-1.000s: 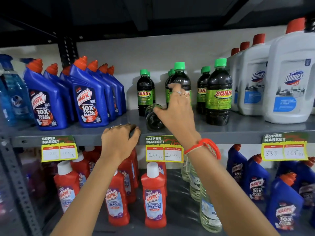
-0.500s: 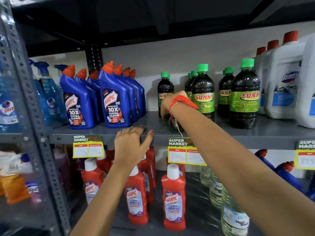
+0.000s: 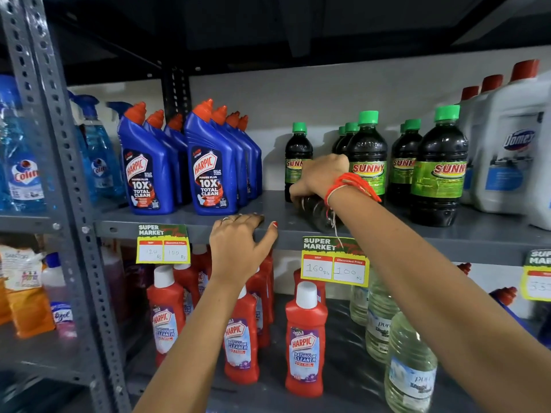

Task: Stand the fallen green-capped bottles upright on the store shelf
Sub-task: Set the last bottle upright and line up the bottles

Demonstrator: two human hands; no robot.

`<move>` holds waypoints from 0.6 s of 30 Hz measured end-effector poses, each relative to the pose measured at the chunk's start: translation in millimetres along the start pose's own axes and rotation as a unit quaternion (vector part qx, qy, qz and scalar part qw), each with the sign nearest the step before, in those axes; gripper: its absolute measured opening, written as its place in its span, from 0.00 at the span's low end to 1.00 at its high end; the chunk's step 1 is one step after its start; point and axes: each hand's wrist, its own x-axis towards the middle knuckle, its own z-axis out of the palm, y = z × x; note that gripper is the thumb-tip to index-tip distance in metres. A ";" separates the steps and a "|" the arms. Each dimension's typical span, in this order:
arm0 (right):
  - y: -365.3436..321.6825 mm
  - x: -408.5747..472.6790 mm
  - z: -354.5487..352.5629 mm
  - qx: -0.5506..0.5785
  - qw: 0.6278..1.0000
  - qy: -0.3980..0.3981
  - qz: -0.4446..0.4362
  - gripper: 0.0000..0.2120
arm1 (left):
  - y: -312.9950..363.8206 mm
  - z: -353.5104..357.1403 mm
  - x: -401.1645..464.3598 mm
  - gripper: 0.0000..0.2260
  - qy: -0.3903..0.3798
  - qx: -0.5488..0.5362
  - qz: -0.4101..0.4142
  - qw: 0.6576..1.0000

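A dark bottle lies on its side on the grey shelf, its base toward me and its cap hidden. My right hand is curled over it from above, fingers wrapped around its body. Several green-capped Sunny bottles stand upright behind and to the right, one smaller bottle just behind my hand. My left hand rests on the shelf's front edge, fingers bent over the lip, holding no object.
Blue Harpic bottles stand left of the hands. White Domex jugs fill the right end. Red Harpic bottles and clear water bottles stand on the shelf below. A grey upright post is at left. Price tags hang from the edge.
My right hand has moved down from above the fallen bottle and closed around it. The view shifted left and closer. My left hand stays on the shelf edge.
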 end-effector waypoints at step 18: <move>5.5 2.9 27.2 0.502 0.845 0.180 -0.039 0.33 | -1.1 -0.1 0.3 0.23 0.011 -0.008 0.005 1.000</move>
